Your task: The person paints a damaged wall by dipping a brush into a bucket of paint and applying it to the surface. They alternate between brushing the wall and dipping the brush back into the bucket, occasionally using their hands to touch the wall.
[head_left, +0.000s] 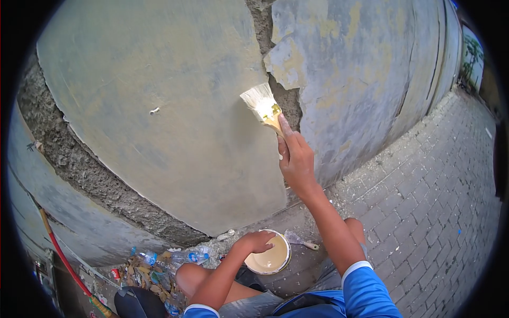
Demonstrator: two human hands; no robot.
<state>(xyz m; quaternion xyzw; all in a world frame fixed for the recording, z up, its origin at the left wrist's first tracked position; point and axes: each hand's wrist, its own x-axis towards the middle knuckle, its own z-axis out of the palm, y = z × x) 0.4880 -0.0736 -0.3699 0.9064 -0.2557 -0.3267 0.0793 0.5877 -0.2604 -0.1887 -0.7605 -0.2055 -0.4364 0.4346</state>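
Observation:
A wide paintbrush with pale, paint-coated bristles is held up near the wall. My right hand is closed around its wooden handle, with the index finger stretched along it; the bristles point up and left, beside the crack in the plaster. Whether the bristles touch the wall cannot be told. Down below, my left hand lies over the rim of a white bucket holding cream-coloured paint. Its fingers are spread, with nothing in them. A scraper with a pale handle lies on the ground right of the bucket.
Plastic bottles and dry leaves lie at the lower left, near a dark rounded object. A red and yellow pole leans at the far left. Brick paving stretches along the right.

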